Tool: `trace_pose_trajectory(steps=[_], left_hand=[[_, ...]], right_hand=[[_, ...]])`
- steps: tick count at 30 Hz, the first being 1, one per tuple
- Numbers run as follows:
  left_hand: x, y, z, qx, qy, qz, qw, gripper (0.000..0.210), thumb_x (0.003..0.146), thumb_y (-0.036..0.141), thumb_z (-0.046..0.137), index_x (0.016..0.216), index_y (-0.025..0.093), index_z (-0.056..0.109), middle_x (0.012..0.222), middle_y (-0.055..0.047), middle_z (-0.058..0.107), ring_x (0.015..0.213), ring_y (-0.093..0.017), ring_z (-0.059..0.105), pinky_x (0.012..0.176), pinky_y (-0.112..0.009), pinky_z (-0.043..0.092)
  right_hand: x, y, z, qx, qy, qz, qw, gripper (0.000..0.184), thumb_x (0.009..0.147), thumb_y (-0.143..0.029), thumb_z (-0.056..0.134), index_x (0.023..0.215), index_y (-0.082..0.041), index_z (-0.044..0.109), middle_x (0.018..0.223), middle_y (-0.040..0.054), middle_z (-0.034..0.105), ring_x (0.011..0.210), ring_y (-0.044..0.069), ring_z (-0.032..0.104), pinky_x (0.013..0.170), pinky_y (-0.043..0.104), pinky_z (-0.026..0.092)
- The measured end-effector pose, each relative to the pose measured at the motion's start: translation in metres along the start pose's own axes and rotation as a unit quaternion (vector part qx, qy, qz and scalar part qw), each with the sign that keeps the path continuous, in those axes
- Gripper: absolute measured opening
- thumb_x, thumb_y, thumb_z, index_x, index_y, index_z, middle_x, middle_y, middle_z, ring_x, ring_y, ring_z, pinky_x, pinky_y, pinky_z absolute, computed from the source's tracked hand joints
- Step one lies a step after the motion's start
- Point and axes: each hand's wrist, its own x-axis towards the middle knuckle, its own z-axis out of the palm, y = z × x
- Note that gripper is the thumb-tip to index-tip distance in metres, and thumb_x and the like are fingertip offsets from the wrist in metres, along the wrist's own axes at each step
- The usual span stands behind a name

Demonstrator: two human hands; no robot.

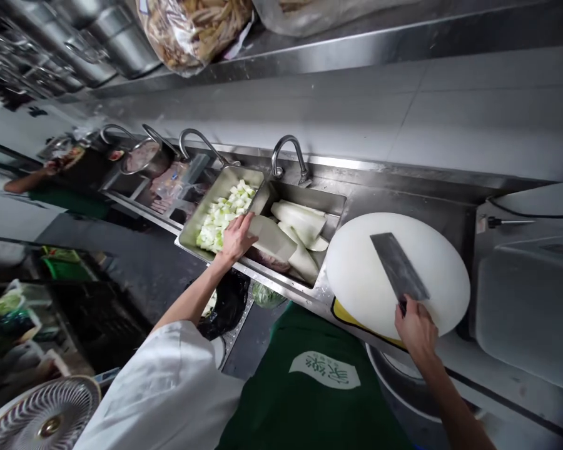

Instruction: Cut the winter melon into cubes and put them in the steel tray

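Observation:
My left hand (237,239) reaches over the sink's left side by the tray, its fingers closed at the edge of a broad, flat, pale slab that looks like winter melon (272,239). Long pale green-white melon pieces (303,222) lie in the sink (338,205) beside it. Left of the hand, a metal tray (187,232) holds diced pale green-white pieces (228,212). My right hand (417,325) is wrapped round the handle of a cleaver (398,265), whose blade lies flat over a round white cutting board (356,275).
Several curved faucets (288,144) rise along the back wall. Bagged food (197,31) sits on the overhead shelf (347,59). Below the counter are a black-lined bin (229,300) and a fan (47,419). Another person's arm (30,181) is at far left.

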Motion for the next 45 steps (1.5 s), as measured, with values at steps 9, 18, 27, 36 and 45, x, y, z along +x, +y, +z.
trace_pose_trajectory(steps=[9,18,27,36,45], left_hand=[[0.05,0.011,0.028,-0.016,-0.025,0.068,0.997,0.068,0.079,0.023,0.075,0.142,0.017,0.051,0.137,-0.016,0.062,0.122,-0.032,0.059,0.111,-0.051,0.033],[0.135,-0.013,0.09,-0.043,-0.052,0.097,0.993,0.069,0.08,0.026,0.077,0.144,0.02,0.051,0.137,-0.014,0.062,0.123,-0.031,0.056,0.107,-0.05,0.036],[0.191,-0.033,0.134,-0.082,-0.072,0.078,0.991,0.076,0.079,0.024,0.078,0.148,0.019,0.047,0.14,-0.012,0.058,0.123,-0.029,0.054,0.1,-0.041,0.046],[0.212,-0.043,0.158,-0.07,-0.086,0.053,0.992,0.072,0.08,0.026,0.078,0.145,0.017,0.049,0.136,-0.016,0.059,0.125,-0.033,0.053,0.105,-0.048,0.042],[0.203,-0.052,0.163,-0.116,-0.022,0.078,0.99,0.07,0.081,0.022,0.076,0.145,0.016,0.048,0.136,-0.017,0.059,0.134,-0.033,0.048,0.111,-0.049,0.041]], right_hand=[[0.049,-0.014,-0.018,0.062,0.103,-0.036,0.992,0.034,0.099,-0.029,0.043,0.117,-0.012,0.066,0.12,0.0187,0.065,0.107,0.033,0.059,0.092,0.041,0.046],[0.303,-0.26,-0.049,0.089,-0.135,-0.187,0.969,0.035,0.097,-0.018,0.046,0.128,-0.011,0.06,0.124,0.0184,0.065,0.112,0.026,0.063,0.093,0.032,0.046],[0.42,-0.369,-0.004,0.068,-0.191,-0.204,0.958,0.042,0.092,-0.021,0.055,0.13,-0.007,0.064,0.118,0.0231,0.07,0.113,0.028,0.068,0.092,0.029,0.049],[0.422,-0.356,0.019,0.079,-0.216,-0.209,0.95,0.044,0.097,-0.021,0.052,0.14,-0.012,0.057,0.123,0.019,0.07,0.115,0.024,0.067,0.095,0.028,0.046],[0.422,-0.359,0.013,0.047,-0.188,-0.23,0.954,0.035,0.104,-0.024,0.041,0.123,-0.007,0.067,0.119,0.021,0.07,0.11,0.022,0.065,0.094,0.029,0.043]])
